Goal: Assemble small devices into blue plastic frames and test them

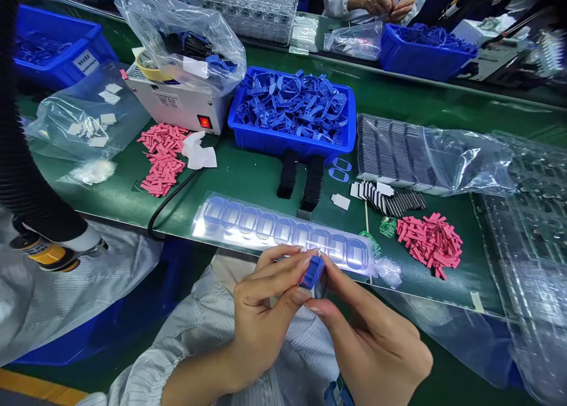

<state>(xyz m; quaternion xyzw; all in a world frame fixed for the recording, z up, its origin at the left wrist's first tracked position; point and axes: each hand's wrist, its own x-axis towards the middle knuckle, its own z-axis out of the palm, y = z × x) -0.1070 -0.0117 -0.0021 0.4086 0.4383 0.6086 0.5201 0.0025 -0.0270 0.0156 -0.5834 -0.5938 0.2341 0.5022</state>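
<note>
The fingers of the left hand (261,317) and right hand (372,341) grip a small blue plastic frame (312,273), just before the clear film strip (283,229).

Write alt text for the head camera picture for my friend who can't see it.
The left hand and right hand pinch a small blue plastic part above a green workbench. Beyond them lie a clear strip of blue oval pieces, a blue crate of blue plastic frames, and piles of pink strips.
</note>
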